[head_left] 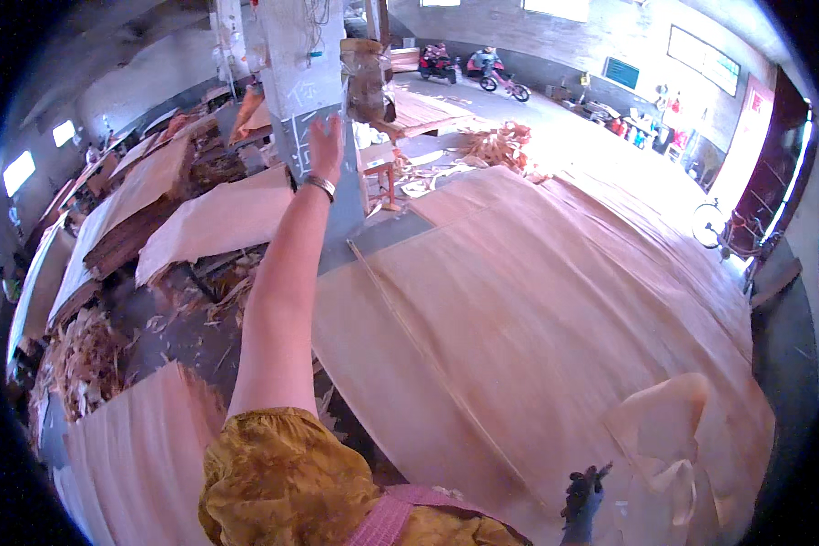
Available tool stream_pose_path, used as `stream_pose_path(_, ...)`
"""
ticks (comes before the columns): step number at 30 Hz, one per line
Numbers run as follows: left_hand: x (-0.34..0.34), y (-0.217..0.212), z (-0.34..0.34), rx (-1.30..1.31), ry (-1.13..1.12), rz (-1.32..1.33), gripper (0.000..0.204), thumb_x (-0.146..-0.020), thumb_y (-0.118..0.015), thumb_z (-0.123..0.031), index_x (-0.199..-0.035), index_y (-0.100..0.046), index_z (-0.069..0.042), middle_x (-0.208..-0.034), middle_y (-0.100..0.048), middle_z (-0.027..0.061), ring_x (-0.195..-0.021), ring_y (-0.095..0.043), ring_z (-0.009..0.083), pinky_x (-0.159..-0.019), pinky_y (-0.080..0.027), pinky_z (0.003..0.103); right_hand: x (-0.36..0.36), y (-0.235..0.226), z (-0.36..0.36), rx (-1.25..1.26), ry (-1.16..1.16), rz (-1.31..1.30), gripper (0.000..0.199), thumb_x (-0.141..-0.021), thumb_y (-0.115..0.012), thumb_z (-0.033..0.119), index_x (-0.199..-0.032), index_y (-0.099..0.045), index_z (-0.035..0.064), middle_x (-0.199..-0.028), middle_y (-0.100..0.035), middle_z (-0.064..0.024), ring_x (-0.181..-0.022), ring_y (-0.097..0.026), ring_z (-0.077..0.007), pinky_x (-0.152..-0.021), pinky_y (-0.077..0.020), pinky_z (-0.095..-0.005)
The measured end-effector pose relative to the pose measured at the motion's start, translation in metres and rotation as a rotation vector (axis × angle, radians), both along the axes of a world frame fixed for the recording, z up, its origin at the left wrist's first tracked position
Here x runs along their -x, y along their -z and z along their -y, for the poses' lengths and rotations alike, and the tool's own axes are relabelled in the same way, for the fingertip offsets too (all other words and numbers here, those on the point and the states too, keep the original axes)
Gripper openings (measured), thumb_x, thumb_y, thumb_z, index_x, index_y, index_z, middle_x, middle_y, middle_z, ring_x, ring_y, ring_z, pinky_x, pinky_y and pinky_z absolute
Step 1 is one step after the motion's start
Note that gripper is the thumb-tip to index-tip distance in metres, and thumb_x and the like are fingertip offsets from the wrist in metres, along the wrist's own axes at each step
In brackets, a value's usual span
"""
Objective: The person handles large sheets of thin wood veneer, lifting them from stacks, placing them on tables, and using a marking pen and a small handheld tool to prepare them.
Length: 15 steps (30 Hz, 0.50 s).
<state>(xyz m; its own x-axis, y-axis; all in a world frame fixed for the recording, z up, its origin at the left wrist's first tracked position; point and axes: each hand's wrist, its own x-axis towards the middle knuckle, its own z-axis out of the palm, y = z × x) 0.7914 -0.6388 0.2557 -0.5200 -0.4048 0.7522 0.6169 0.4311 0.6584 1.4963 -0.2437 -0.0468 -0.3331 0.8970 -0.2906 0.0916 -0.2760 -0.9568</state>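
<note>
Currently L hand (328, 150) up before pillar (291, 55), fingers apart; R hand (584, 496) nr wood sheet (519, 300), fingers: can't tell.

Broad sheet (519, 264) is looking like thin wood, matt, mostly smooth, with shallow ripples running along it. Stacked sheets (127, 209) are showing the same dull wood face, edges looking rough and layered. Scrap heap (91, 359) is reading as wood strips, ragged, curling. Sleeve (282, 469) is showing soft creased cloth; pink strap (387, 519), woven-looking cloth. Wristband (321, 187) is glinting like metal. Pillar (308, 82) is showing matt, marked paint.
</note>
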Motion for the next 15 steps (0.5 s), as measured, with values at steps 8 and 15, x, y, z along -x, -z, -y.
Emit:
stream_pose_path(8,0.047,-0.083,0.022,-0.141,0.799,0.664,0.052,-0.087,-0.058,-0.063,-0.104,-0.066,-0.014,-0.094,-0.069,-0.0004,-0.094,-0.063,0.0126,-0.081,-0.037,0.034,0.120,-0.043,0.089,0.060,-0.390,0.070,0.026,-0.093,-0.066,0.030,-0.091,-0.067,0.0042,-0.077,-0.070,-0.0101,-0.048,-0.052,-0.0090,-0.041,-0.0330,-0.0235)
stream_pose_path(15,0.099,-0.059,0.029,0.029,1.093,0.483,0.040,-0.085,-0.072,-0.044,-0.102,-0.067,-0.008,-0.091,-0.066,0.0012,-0.084,-0.062,0.0117,-0.064,-0.047,0.029,0.333,-0.116,0.169,-0.355,-0.854,-0.202,0.026,-0.102,-0.052,0.022,-0.099,-0.065,-0.0003,-0.081,-0.067,-0.0039,-0.066,-0.056,-0.0093,-0.061,-0.0461,-0.0251)
